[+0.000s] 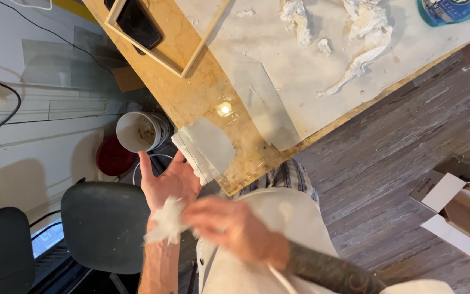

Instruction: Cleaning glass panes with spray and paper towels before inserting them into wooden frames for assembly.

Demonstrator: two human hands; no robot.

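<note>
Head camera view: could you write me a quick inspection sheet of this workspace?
Surface: wooden table, partly under a pale sheet.
Job's things: white crumpled wipe; glass pane on the table.
Clutter: crumpled paper, wooden frame, phone.
Hands: left hand open, palm up; right hand blurred, at the wipe.
Cables: black cable at left.
Surroundings: white bucket, dark stool, plank floor.

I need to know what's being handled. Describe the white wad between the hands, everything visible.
The wad is a crumpled white piece, paper or tissue by its look, with ragged, fluffy edges. It lies against the wrist and heel of the open left hand, whose palm faces up. The right hand, blurred, presses on its right side and hides part of it. It sits in the air below the table edge, above a dark stool.
</note>
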